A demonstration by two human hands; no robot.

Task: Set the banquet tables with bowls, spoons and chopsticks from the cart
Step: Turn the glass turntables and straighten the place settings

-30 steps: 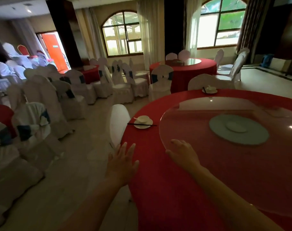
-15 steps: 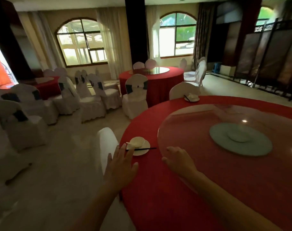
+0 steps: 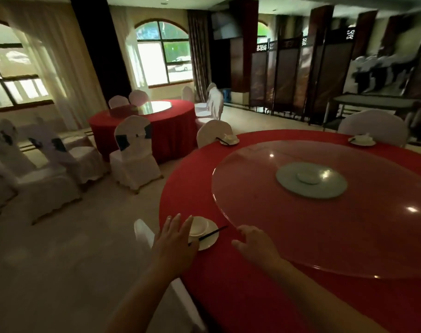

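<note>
Nearest, the left hand [image 3: 173, 241] reaches over the near-left edge of the tabletop [image 3: 240, 296] with straight, spread fingers and grips nothing. Its fingertips overlap the rim of the bowl [image 3: 201, 226], but whether they touch it cannot be told. The right hand [image 3: 251, 243] hovers over the red cloth just beside it, fingers loosely curled and empty. The bowl sits on a saucer [image 3: 210, 242] close to that edge, above a covered chair [image 3: 142, 233], and dark chopsticks [image 3: 213, 233] lie slanted across the saucer's right side; no spoon can be made out. The white ware looks like glazed ceramic: stiff, smooth, likely slippery and easy to chip, light enough for one hand. It is best taken by the saucer's rim from both sides, or by the bowl's wall between thumb and fingers. The chopsticks are thin and would probably roll off if the saucer tilts, so they want pinching at mid-length together. Beyond, the glass turntable [image 3: 264, 212] covers the middle. At the far-left edge stands a second setting [image 3: 230, 139], at the far-right edge a third setting [image 3: 362, 140]. The cart is not in view.
</note>
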